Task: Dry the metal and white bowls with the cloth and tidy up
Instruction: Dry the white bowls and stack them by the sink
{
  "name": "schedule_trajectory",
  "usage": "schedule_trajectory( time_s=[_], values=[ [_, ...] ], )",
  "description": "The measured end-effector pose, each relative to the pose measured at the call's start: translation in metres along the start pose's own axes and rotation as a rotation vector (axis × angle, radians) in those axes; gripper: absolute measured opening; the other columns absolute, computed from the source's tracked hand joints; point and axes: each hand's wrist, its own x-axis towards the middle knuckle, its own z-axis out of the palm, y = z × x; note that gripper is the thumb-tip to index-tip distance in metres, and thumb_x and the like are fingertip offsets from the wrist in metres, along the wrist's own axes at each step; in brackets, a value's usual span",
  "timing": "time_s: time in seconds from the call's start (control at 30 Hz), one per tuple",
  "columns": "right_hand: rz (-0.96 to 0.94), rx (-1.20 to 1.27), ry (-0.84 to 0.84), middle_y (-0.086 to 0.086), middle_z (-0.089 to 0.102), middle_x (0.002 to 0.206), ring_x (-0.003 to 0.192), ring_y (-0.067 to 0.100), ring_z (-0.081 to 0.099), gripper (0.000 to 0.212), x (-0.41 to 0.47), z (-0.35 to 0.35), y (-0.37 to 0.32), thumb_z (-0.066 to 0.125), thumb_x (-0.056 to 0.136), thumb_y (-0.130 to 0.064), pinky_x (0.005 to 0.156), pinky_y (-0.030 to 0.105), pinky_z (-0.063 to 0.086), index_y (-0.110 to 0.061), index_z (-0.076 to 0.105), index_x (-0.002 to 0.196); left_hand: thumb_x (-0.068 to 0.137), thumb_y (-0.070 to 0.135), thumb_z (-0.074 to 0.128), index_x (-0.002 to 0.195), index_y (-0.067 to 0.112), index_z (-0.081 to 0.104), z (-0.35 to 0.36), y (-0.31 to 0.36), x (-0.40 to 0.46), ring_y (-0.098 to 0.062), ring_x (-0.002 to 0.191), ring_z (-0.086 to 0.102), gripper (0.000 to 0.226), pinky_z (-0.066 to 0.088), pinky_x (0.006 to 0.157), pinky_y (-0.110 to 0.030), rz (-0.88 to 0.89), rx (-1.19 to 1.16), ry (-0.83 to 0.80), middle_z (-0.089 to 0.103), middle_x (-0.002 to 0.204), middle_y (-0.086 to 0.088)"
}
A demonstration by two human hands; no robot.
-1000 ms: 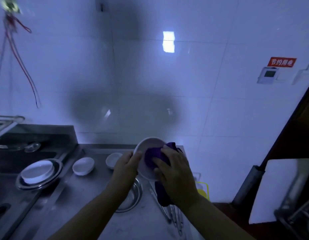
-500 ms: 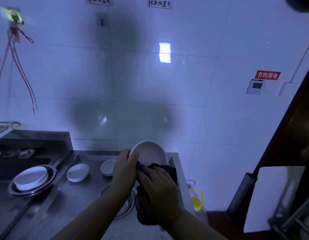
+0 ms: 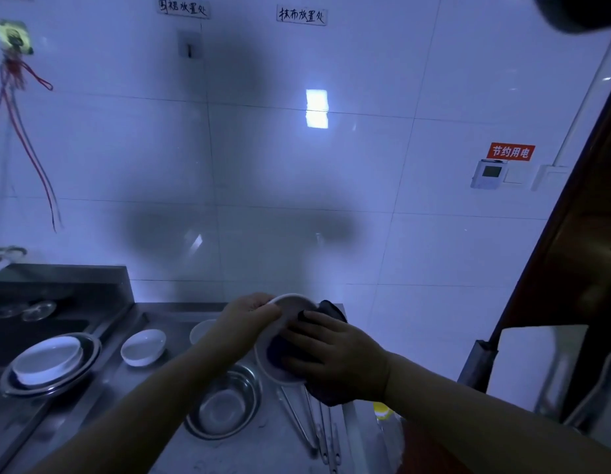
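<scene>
White glossy wall tiles (image 3: 297, 165) back a stainless steel bench (image 3: 102, 405), and the view has tipped up since half a second ago, so both handwritten wall labels now show fully. On the bench, from the left: a white dish nested in a metal basin (image 3: 49, 362), a small white bowl (image 3: 143, 347), a second small white bowl (image 3: 201, 330) partly behind the left forearm, an empty round metal bowl (image 3: 225, 405), then metal tongs (image 3: 310, 425). Above the metal bowl, the left hand (image 3: 249, 318) grips the rim of a tilted round white bowl (image 3: 290, 306), higher on it than before. The right hand (image 3: 331, 350) presses a dark purple cloth (image 3: 328, 309) into it, fingers curled on the fabric, now lower inside. Dim light blurs the cloth's folds. A yellow item (image 3: 382, 410) beyond the bench edge is mostly hidden.
</scene>
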Motion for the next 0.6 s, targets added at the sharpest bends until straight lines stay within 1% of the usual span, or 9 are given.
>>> schedule_trajectory(
  time_s=[0.07,0.13,0.17,0.27,0.37,0.43,0.5,0.57,0.6],
  values=[
    [0.077,0.003,0.025,0.016,0.058,0.128,0.117,0.032,0.054,0.03,0.001,-0.001,-0.008,0.045,0.093,-0.024,0.111,0.043,0.03,-0.016,0.06,0.117,0.065,0.028,0.048,0.088,-0.003,0.067,0.004,-0.001,0.001,-0.025,0.071,0.056,0.043,0.048,0.069,-0.045,0.019,0.005,0.043,0.064,0.087,-0.031],
    [0.181,-0.011,0.038,0.012,0.058,0.13,0.116,0.03,0.056,0.035,0.003,-0.002,-0.019,0.049,0.092,-0.023,0.108,0.042,0.035,-0.018,0.058,0.124,0.066,0.031,0.046,0.086,-0.005,0.064,0.008,-0.004,0.004,-0.023,0.068,0.053,0.045,0.049,0.07,-0.052,0.051,0.026,0.082,0.062,0.084,-0.032],
    [0.243,-0.005,0.053,0.011,0.058,0.131,0.117,0.029,0.056,0.038,0.006,0.0,-0.026,0.05,0.091,-0.023,0.107,0.042,0.037,-0.017,0.056,0.129,0.067,0.032,0.046,0.085,-0.005,0.064,0.011,-0.006,0.007,-0.023,0.067,0.052,0.044,0.049,0.069,-0.052,0.063,0.03,0.103,0.061,0.081,-0.03],
    [0.46,0.032,0.156,0.006,0.058,0.132,0.122,0.024,0.053,0.04,0.018,0.004,-0.046,0.046,0.095,-0.024,0.105,0.038,0.038,-0.018,0.051,0.134,0.068,0.031,0.047,0.079,0.008,0.067,0.017,-0.013,0.013,-0.023,0.067,0.054,0.032,0.046,0.063,-0.041,0.073,-0.054,0.2,0.062,0.071,-0.017],
    [0.575,0.044,0.259,0.001,0.059,0.131,0.123,0.018,0.052,0.039,0.029,0.012,-0.057,0.056,0.09,-0.025,0.104,0.034,0.039,-0.019,0.056,0.129,0.069,0.03,0.05,0.077,0.022,0.068,0.022,-0.015,0.014,-0.019,0.069,0.058,0.021,0.047,0.063,-0.037,0.071,-0.18,0.243,0.066,0.072,-0.005],
    [0.559,0.048,0.289,-0.001,0.06,0.129,0.12,0.016,0.054,0.036,0.026,0.015,-0.054,0.056,0.091,-0.026,0.1,0.033,0.04,-0.019,0.058,0.126,0.07,0.032,0.051,0.078,0.027,0.069,0.023,-0.014,0.012,-0.016,0.072,0.061,0.02,0.049,0.065,-0.034,0.089,-0.202,0.243,0.068,0.076,-0.002],
    [0.441,0.028,0.232,0.0,0.062,0.126,0.114,0.017,0.056,0.034,0.015,0.01,-0.043,0.057,0.091,-0.026,0.092,0.033,0.044,-0.02,0.059,0.124,0.07,0.032,0.051,0.081,0.025,0.07,0.019,-0.011,0.013,-0.017,0.072,0.061,0.023,0.048,0.065,-0.034,0.095,-0.154,0.193,0.069,0.079,-0.006],
    [0.228,-0.013,0.151,0.003,0.064,0.12,0.104,0.021,0.059,0.033,0.003,0.002,-0.025,0.061,0.088,-0.021,0.086,0.035,0.047,-0.02,0.06,0.121,0.068,0.031,0.053,0.084,0.006,0.07,0.01,-0.007,0.017,-0.019,0.067,0.058,0.035,0.045,0.061,-0.03,0.04,-0.103,0.024,0.066,0.077,-0.016],
    [0.12,-0.039,0.125,0.004,0.065,0.116,0.099,0.022,0.059,0.03,-0.001,-0.003,-0.016,0.062,0.088,-0.019,0.085,0.036,0.048,-0.02,0.063,0.118,0.067,0.032,0.055,0.087,-0.001,0.067,0.005,-0.005,0.019,-0.018,0.063,0.056,0.04,0.042,0.057,-0.027,-0.006,-0.071,-0.079,0.062,0.074,-0.016]
  ],
)
